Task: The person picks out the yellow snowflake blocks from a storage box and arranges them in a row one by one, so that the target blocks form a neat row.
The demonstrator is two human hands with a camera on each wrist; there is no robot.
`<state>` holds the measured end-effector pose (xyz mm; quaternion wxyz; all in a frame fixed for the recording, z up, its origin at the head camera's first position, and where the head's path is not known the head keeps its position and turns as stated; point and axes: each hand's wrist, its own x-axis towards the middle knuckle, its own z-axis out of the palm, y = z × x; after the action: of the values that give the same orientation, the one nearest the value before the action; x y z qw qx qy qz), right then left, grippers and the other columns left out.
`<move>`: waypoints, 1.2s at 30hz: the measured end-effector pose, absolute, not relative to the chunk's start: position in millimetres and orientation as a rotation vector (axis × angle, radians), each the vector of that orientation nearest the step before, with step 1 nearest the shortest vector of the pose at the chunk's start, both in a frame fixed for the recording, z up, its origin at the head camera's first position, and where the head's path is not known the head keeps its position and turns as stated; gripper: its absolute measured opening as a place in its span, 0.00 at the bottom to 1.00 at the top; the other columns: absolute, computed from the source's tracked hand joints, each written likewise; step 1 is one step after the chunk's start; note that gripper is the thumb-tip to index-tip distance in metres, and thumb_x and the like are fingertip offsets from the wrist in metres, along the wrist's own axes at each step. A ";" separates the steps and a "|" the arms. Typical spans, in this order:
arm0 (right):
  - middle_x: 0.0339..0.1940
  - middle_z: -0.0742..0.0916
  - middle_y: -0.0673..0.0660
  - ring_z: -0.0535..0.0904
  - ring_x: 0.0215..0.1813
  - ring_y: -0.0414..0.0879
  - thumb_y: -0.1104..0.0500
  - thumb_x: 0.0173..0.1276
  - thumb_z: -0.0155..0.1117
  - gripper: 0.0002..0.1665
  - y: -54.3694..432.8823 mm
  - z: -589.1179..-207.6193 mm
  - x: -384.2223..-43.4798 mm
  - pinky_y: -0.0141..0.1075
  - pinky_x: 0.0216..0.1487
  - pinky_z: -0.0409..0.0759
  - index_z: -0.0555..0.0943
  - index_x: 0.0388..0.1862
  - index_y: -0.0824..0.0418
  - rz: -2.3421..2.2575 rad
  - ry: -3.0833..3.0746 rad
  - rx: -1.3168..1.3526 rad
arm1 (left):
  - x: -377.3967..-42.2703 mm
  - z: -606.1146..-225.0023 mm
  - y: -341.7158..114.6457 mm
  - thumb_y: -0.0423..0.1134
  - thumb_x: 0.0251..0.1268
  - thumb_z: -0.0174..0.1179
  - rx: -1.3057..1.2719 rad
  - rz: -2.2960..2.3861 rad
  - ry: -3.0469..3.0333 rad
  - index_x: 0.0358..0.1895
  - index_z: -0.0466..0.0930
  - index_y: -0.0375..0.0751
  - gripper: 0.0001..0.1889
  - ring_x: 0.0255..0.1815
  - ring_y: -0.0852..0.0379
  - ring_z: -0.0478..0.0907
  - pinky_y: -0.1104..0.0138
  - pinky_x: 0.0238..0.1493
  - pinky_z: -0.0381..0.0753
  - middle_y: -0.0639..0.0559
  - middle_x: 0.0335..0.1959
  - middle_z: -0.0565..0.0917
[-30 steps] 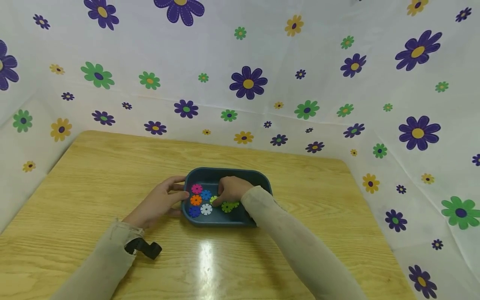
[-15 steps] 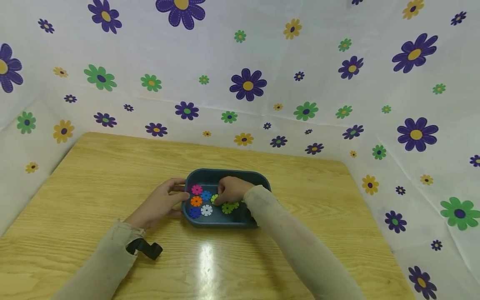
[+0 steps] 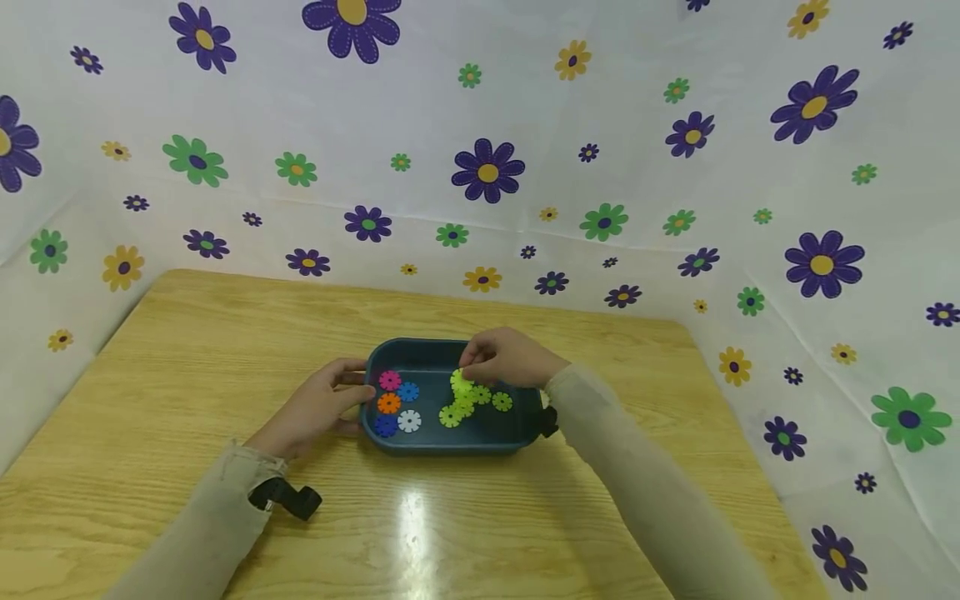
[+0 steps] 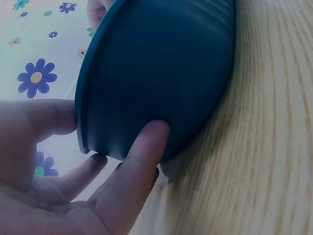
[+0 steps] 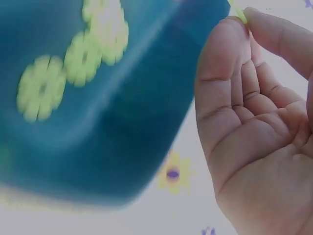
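Note:
On the wooden table stands a dark blue-green tray (image 3: 442,450) holding notched plastic discs. My right hand (image 3: 513,358), over its far right part, pinches a yellow-green notched disc (image 3: 459,380) between thumb and forefinger; its edge (image 5: 238,11) shows at the fingertips in the right wrist view. Below lie several more yellow-green discs (image 3: 465,406), some overlapping, with a single one (image 3: 502,402) to the right. My left hand (image 3: 318,404) touches the tray's left end, with fingertips and thumb against the outer wall (image 4: 146,73) and fingers fairly straight.
In the tray's left part lie a pink disc (image 3: 390,380), a blue disc (image 3: 408,392), an orange disc (image 3: 388,403), a white disc (image 3: 409,421) and a dark blue disc (image 3: 386,425). A flower-printed white cloth (image 3: 420,192) hangs behind the table (image 3: 247,333).
My right hand has risen and moved right from the middle of the tray, bringing the yellow-green disc with it. My left hand stays at the tray's left end.

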<state>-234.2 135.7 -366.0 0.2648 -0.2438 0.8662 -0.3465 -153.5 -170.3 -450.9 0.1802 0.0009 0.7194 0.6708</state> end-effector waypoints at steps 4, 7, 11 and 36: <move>0.40 0.87 0.57 0.84 0.41 0.54 0.55 0.75 0.67 0.09 177.6 -356.2 -241.2 0.49 0.49 0.86 0.83 0.47 0.60 -0.988 2.396 -0.557 | -152.8 -449.2 -169.3 0.39 0.78 0.58 0.001 1.884 2.040 0.78 0.59 0.36 0.31 0.63 0.37 0.75 0.54 0.49 0.89 0.32 0.72 0.67; 0.42 0.85 0.60 0.82 0.41 0.50 0.56 0.76 0.65 0.11 209.3 -355.0 -245.8 0.44 0.49 0.85 0.81 0.48 0.63 -1.035 2.414 -0.459 | -152.1 -448.2 -169.6 0.39 0.78 0.58 0.002 1.878 2.042 0.78 0.59 0.36 0.31 0.63 0.37 0.75 0.54 0.49 0.89 0.32 0.71 0.67; 0.42 0.84 0.63 0.82 0.42 0.53 0.58 0.77 0.64 0.11 241.1 -364.4 -251.0 0.42 0.49 0.85 0.81 0.48 0.67 -1.041 2.438 -0.383 | -151.2 -447.8 -171.9 0.39 0.79 0.58 0.000 1.879 2.042 0.79 0.57 0.36 0.32 0.63 0.37 0.76 0.54 0.50 0.89 0.31 0.72 0.67; 0.36 0.87 0.54 0.79 0.37 0.45 0.55 0.74 0.67 0.11 283.7 -418.1 -252.6 0.33 0.39 0.81 0.85 0.42 0.64 -0.817 2.536 -0.038 | -153.2 -448.6 -170.2 0.40 0.79 0.58 0.001 1.867 2.057 0.78 0.60 0.38 0.31 0.60 0.40 0.77 0.54 0.49 0.89 0.32 0.70 0.68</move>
<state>-252.6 283.7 -418.1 0.2360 -0.0137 0.9249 -0.2979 -153.2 -170.2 -448.6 0.1808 0.0004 0.7283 0.6609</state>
